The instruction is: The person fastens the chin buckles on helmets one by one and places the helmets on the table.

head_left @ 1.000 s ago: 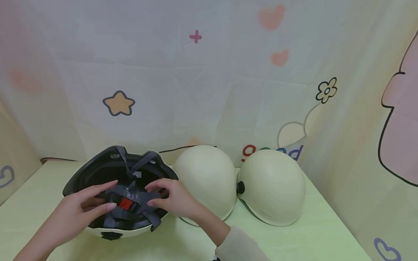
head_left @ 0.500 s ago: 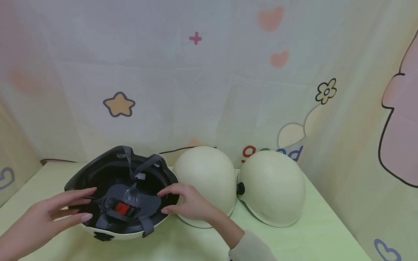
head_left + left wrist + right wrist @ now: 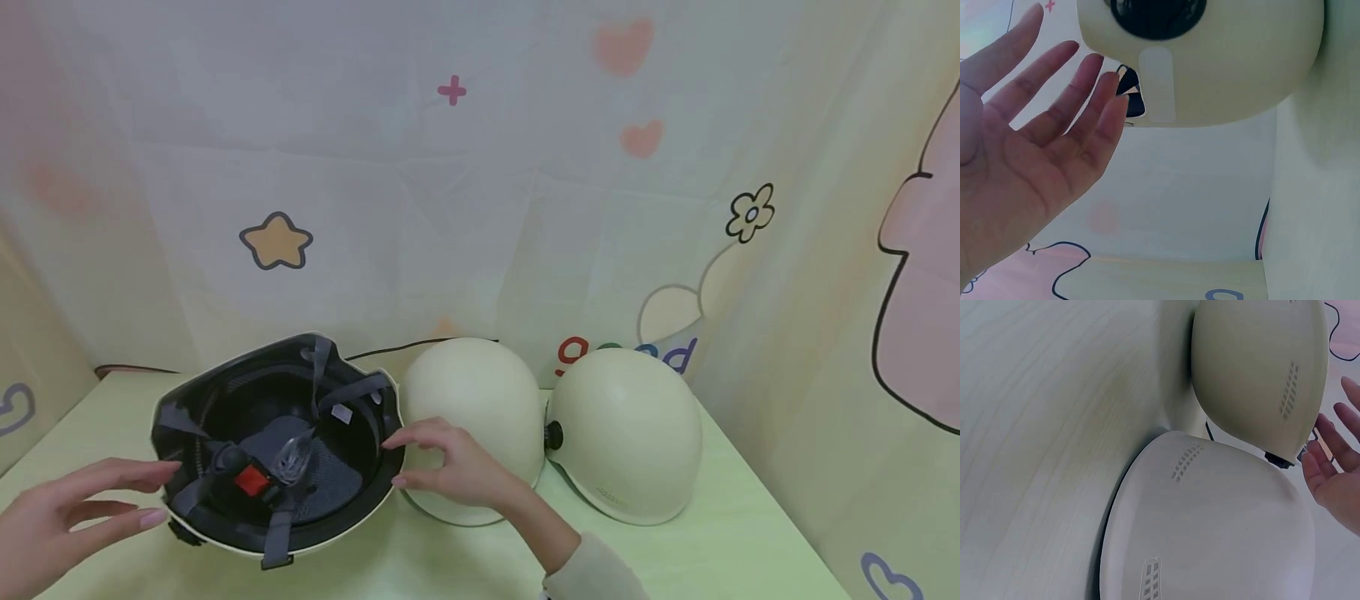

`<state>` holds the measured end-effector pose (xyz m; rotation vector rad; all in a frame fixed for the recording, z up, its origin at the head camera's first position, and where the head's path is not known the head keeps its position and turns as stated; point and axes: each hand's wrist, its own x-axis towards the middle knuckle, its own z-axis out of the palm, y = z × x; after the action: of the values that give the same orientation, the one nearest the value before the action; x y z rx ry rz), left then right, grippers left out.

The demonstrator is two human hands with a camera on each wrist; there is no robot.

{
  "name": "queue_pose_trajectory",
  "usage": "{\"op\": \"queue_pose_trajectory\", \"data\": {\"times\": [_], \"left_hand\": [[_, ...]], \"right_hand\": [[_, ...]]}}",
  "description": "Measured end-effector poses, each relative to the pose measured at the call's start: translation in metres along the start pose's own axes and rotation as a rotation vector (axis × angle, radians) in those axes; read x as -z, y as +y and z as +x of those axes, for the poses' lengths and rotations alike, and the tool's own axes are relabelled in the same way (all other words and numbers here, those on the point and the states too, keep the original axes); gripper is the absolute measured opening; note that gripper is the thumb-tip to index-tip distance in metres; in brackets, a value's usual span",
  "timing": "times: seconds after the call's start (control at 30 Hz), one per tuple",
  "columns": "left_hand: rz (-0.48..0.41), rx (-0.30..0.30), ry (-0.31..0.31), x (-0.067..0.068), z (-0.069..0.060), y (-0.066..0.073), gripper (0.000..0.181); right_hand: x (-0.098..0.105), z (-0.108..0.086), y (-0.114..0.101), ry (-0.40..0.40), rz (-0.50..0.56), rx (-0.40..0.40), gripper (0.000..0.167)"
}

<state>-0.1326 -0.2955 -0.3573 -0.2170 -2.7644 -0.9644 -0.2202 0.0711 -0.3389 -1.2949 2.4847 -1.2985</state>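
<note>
A cream helmet (image 3: 375, 508) lies upturned at the left of the table, its black padded inside and grey straps showing. Within it sits a black buckle with a red tab (image 3: 252, 480), beside a small clear, crinkled thing (image 3: 292, 458). My left hand (image 3: 82, 517) is at the helmet's left rim with fingers loosely spread; in the left wrist view the hand (image 3: 1041, 137) is beside the shell (image 3: 1229, 81), below its black knob (image 3: 1160, 12). At the right rim, my right hand (image 3: 457, 471) has thumb and fingers apart. Whether its fingertips touch the rim, I cannot tell.
Two more cream helmets stand dome up to the right: the middle one (image 3: 476, 383) close beside the upturned one, and the right one (image 3: 630, 425) with a black knob (image 3: 553, 435) between them. A printed cloth (image 3: 465, 208) hangs behind the pale green table (image 3: 720, 542).
The upturned helmet has turned clockwise, its near strap end and buckle shifting left. My left hand has drawn back from the buckle to the left; my right hand has moved right, out to the rim.
</note>
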Motion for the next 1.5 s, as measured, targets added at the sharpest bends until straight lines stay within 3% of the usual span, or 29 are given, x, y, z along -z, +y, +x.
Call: {"op": "queue_pose_trajectory", "data": {"times": [0.17, 0.4, 0.7, 0.87, 1.07, 1.17, 1.3, 1.5], "left_hand": [[0.016, 0.072, -0.08, -0.002, -0.004, -0.008, 0.058], [-0.076, 0.129, -0.128, -0.005, -0.002, -0.009, 0.061], [-0.058, 0.158, -0.104, -0.007, 0.003, 0.001, 0.061], [-0.048, 0.093, -0.045, -0.006, 0.003, -0.006, 0.055], [-0.079, 0.033, 0.153, -0.005, 0.004, -0.022, 0.052], [-0.094, 0.037, 0.219, -0.007, 0.004, -0.029, 0.05], [-0.063, 0.086, 0.216, -0.005, 0.004, -0.028, 0.053], [-0.083, 0.05, 0.219, -0.003, -0.001, -0.013, 0.051]], "right_hand": [[0.001, -0.001, 0.003, 0.008, 0.015, -0.005, 0.034], [0.002, -0.001, 0.006, 0.033, 0.039, -0.019, 0.036], [0.001, -0.001, 0.007, 0.046, 0.111, -0.049, 0.034], [0.002, 0.0, 0.009, 0.053, 0.113, -0.056, 0.035], [0.004, 0.002, 0.008, 0.083, 0.152, -0.103, 0.039], [0.004, 0.003, 0.006, 0.098, 0.177, -0.134, 0.042], [0.003, 0.004, 0.006, 0.081, 0.205, -0.141, 0.042], [0.0, 0.006, 0.005, 0.039, 0.207, -0.125, 0.043]]}}
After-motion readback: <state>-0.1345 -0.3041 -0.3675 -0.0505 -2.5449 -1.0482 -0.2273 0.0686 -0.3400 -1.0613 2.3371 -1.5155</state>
